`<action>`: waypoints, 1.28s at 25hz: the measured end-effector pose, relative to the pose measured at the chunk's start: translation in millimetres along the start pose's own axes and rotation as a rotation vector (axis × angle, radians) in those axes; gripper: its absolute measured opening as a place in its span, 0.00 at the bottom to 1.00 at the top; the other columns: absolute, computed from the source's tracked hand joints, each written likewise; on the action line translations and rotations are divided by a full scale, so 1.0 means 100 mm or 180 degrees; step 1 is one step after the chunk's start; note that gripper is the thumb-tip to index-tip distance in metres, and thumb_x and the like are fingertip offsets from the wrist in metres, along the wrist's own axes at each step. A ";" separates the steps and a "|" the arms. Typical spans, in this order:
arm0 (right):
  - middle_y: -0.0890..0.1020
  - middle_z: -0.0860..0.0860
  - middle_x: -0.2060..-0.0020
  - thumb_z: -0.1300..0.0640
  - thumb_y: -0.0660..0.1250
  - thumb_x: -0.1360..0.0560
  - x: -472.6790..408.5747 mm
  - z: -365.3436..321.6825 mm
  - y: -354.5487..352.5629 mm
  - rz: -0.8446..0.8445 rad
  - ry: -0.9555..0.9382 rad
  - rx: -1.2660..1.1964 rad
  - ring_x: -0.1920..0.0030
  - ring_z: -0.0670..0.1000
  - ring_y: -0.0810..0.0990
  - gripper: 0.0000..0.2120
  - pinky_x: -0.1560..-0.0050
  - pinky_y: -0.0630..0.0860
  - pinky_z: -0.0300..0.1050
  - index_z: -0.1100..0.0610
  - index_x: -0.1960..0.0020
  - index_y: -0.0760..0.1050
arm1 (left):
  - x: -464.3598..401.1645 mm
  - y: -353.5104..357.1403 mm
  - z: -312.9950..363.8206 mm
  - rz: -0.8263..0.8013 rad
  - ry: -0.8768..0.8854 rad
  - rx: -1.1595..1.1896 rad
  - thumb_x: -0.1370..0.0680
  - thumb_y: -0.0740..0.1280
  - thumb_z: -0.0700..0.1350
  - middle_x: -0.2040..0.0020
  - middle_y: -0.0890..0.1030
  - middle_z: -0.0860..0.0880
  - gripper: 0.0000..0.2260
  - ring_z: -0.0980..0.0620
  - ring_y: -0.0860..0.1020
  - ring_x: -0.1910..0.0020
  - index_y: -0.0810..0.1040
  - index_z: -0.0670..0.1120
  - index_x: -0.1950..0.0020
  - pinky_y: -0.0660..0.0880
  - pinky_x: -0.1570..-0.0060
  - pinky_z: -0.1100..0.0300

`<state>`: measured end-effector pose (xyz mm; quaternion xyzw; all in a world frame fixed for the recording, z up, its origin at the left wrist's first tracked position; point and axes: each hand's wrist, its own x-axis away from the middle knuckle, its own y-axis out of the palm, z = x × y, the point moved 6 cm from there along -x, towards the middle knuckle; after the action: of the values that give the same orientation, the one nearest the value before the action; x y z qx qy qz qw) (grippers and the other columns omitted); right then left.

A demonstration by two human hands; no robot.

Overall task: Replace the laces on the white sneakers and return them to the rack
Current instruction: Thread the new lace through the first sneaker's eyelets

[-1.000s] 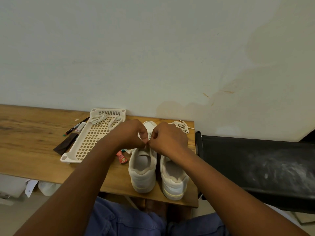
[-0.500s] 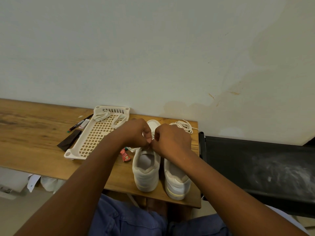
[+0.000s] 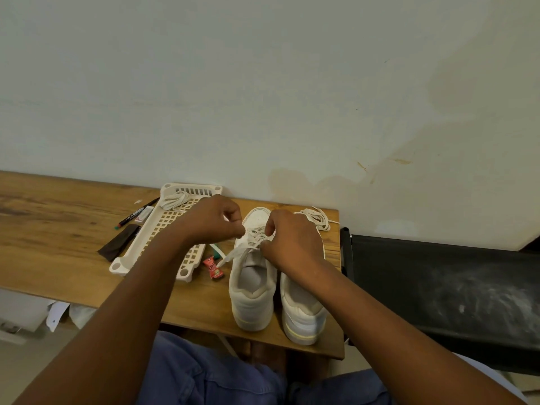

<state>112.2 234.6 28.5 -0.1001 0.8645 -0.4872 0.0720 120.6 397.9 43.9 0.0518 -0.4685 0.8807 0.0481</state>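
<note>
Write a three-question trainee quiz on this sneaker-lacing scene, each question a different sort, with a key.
1. True or false: both hands work at the laces of the left sneaker.
2. Multiple choice: where does the spare lace bundle lie? A) in the white tray B) on the table behind the right sneaker C) on the floor
3. Fill in: the red sachet lies between the white tray and the ____ sneaker.

Key: 1 true: left hand and right hand both pinch lace there. 2 B; the right sneaker stands before it. 3 left.
</note>
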 end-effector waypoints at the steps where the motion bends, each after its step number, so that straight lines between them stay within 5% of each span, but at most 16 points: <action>1: 0.82 0.51 0.53 0.55 0.73 0.28 0.00 0.01 -0.01 0.0019 -0.0018 -0.0064 0.52 0.56 0.80 0.09 0.59 0.75 0.46 0.51 0.49 0.78 | 0.02 -0.01 0.00 -0.0052 0.0018 0.0123 0.29 0.77 0.43 0.58 0.85 0.54 0.02 0.55 0.83 0.54 0.85 0.48 0.60 0.81 0.46 0.51; 7: 0.82 0.49 0.52 0.47 0.75 0.28 -0.01 0.01 0.00 0.0070 -0.0075 -0.0005 0.53 0.52 0.79 0.14 0.54 0.80 0.48 0.50 0.46 0.77 | 0.02 0.22 0.17 -0.0547 0.0136 -0.0420 0.31 0.80 0.42 0.55 0.85 0.55 0.06 0.57 0.81 0.55 0.87 0.50 0.56 0.73 0.60 0.66; 13: 0.80 0.48 0.56 0.53 0.73 0.28 -0.01 0.00 0.01 0.0048 -0.0095 -0.0103 0.54 0.54 0.79 0.09 0.62 0.71 0.45 0.50 0.50 0.77 | 0.02 0.19 0.10 -0.0636 0.0066 -0.0168 0.28 0.79 0.42 0.58 0.86 0.51 0.03 0.52 0.83 0.54 0.87 0.46 0.57 0.77 0.53 0.57; 18: 0.79 0.48 0.58 0.57 0.69 0.27 0.01 -0.01 -0.01 -0.0033 -0.0070 -0.0105 0.57 0.54 0.77 0.06 0.64 0.67 0.45 0.51 0.52 0.75 | 0.02 0.01 -0.15 -0.0180 -0.0420 -0.0088 0.23 0.74 0.44 0.49 0.85 0.45 0.05 0.47 0.82 0.46 0.84 0.43 0.51 0.78 0.52 0.56; 22: 0.81 0.50 0.56 0.55 0.70 0.26 0.02 -0.03 -0.01 -0.0108 -0.0077 -0.0037 0.54 0.55 0.78 0.06 0.61 0.70 0.45 0.52 0.51 0.75 | 0.05 0.12 -0.02 -0.0611 -0.0122 -0.0024 0.30 0.81 0.50 0.54 0.85 0.51 0.10 0.52 0.83 0.53 0.84 0.49 0.54 0.78 0.52 0.57; 26: 0.82 0.51 0.53 0.55 0.68 0.25 0.03 -0.04 -0.01 -0.0257 -0.0064 0.0029 0.53 0.56 0.79 0.07 0.59 0.72 0.46 0.52 0.47 0.76 | 0.03 0.15 0.00 -0.0746 -0.0049 -0.0055 0.27 0.78 0.43 0.56 0.86 0.47 0.03 0.45 0.84 0.51 0.86 0.48 0.57 0.80 0.49 0.51; 29: 0.81 0.51 0.53 0.54 0.68 0.25 0.04 -0.05 0.00 -0.0353 -0.0117 0.0104 0.54 0.55 0.79 0.10 0.60 0.71 0.45 0.53 0.45 0.75 | 0.04 0.04 -0.13 -0.0412 -0.0373 0.0087 0.24 0.73 0.39 0.57 0.85 0.48 0.01 0.49 0.83 0.53 0.84 0.44 0.54 0.79 0.53 0.58; 32: 0.81 0.52 0.53 0.53 0.69 0.26 0.04 -0.06 0.02 -0.0311 -0.0207 0.0131 0.54 0.55 0.78 0.11 0.61 0.68 0.45 0.53 0.44 0.74 | 0.01 -0.10 -0.22 0.0304 -0.0751 -0.0300 0.24 0.73 0.43 0.51 0.82 0.51 0.04 0.49 0.80 0.49 0.80 0.47 0.50 0.78 0.51 0.54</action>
<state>107.3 239.7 29.3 -0.1565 0.8457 -0.5043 0.0781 119.5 421.9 40.2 0.1303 -0.5137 0.8467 -0.0469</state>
